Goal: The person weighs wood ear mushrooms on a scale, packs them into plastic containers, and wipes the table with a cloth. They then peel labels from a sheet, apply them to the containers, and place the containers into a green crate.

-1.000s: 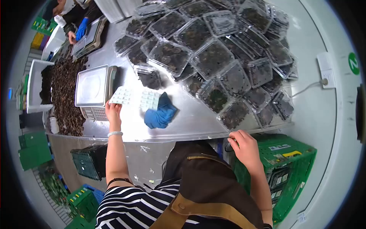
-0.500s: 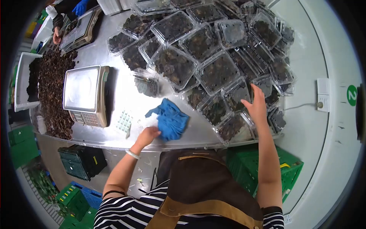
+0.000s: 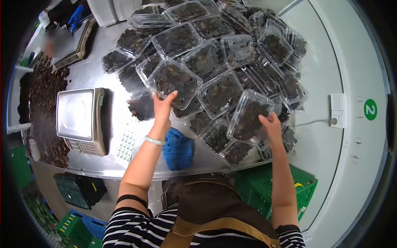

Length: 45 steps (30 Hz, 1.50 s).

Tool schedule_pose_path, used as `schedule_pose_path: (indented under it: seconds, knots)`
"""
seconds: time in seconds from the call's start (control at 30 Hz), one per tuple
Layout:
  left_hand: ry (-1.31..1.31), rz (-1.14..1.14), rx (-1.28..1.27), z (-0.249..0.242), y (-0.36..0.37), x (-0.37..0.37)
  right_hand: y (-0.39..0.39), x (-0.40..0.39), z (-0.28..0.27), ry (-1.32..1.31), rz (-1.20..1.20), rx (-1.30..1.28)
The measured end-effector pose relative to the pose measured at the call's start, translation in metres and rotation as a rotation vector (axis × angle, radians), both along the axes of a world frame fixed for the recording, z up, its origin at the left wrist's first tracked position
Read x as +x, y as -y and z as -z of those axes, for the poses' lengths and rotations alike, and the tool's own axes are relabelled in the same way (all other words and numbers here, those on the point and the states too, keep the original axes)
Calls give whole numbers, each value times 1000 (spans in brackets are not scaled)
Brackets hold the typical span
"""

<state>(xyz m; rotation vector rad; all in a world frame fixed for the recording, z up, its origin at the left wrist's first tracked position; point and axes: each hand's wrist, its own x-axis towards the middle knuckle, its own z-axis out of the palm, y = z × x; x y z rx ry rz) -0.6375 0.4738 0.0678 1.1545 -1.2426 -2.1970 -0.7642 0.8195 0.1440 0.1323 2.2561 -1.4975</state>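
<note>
My right hand [image 3: 271, 127] grips the right side of a clear plastic clamshell box [image 3: 251, 113], thumb on its lid. Dark, crinkled pieces fill this box, which is tilted above the others at the pile's near right. My left hand [image 3: 163, 108] is at the near edge of another filled clamshell box [image 3: 175, 82], its thumb over the lid and fingers spread around the corner. That box lies on top of the pile. A crumpled blue cloth [image 3: 178, 151] rests on the steel table just beside my left forearm.
A digital scale [image 3: 76, 115] stands at the left, with a sheet of labels [image 3: 126, 142] beside it. Loose dark pieces [image 3: 43, 107] are heaped farther left. Another person's blue glove [image 3: 75, 17] shows at the back left. A green crate [image 3: 277, 186] sits below the table's right side.
My left hand has left the blue cloth and moved up to a box in the pile. My right hand has taken hold of a box and tilted it up. The view has shifted.
</note>
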Motion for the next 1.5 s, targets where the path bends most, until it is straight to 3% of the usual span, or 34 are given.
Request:
schedule_pose_path:
  seconds: [0.03, 0.1, 0.2, 0.23, 0.3, 0.37, 0.43, 0.53, 0.63, 0.77, 0.9, 1.0, 1.23, 1.3, 1.37, 1.47, 1.5]
  knots:
    - [-7, 33, 9, -10, 4, -2, 14, 8, 9, 137, 119, -207]
    - [38, 101, 21, -23, 1, -3, 47, 21, 28, 340, 238, -359]
    - [-35, 212, -8, -26, 1, -2, 87, 35, 62, 435, 252, -640]
    - [-85, 257, -4, -20, 5, -3, 98, 38, 55, 448, 283, -577]
    - [-51, 287, -157, -5, 15, -1, 104, 34, 62, 371, 200, -755]
    - [101, 370, -423, 20, 24, 0, 112, 34, 45, 320, 224, -622]
    - [-76, 429, -47, -11, 22, -1, 107, 32, 45, 191, 213, -507]
    - [-21, 459, 156, -17, 25, 5, 94, 30, 31, 39, 45, -381]
    - [-68, 460, 270, 15, 30, 16, 85, 25, 4, 166, -87, -399]
    - [-71, 349, 332, 27, 16, 12, 104, 15, 33, 186, -98, -445]
    - [-73, 332, 282, 24, 7, 5, 117, 11, 44, 274, 230, -789]
    - [-94, 243, 287, 28, 4, 4, 107, 10, 65, 285, 233, -862]
    - [-163, 290, 438, 37, 41, 54, 67, 15, 45, 503, 207, -862]
    - [-171, 292, 461, 63, 69, 74, 60, 15, 28, 515, 157, -808]
    - [-132, 266, 480, 9, 58, 58, 52, 9, 24, 540, 73, -769]
    - [-339, 499, 684, 46, 71, 42, 55, 5, 11, 603, 7, -639]
    - [-259, 462, 636, 31, 51, 31, 60, 6, 16, 575, -38, -628]
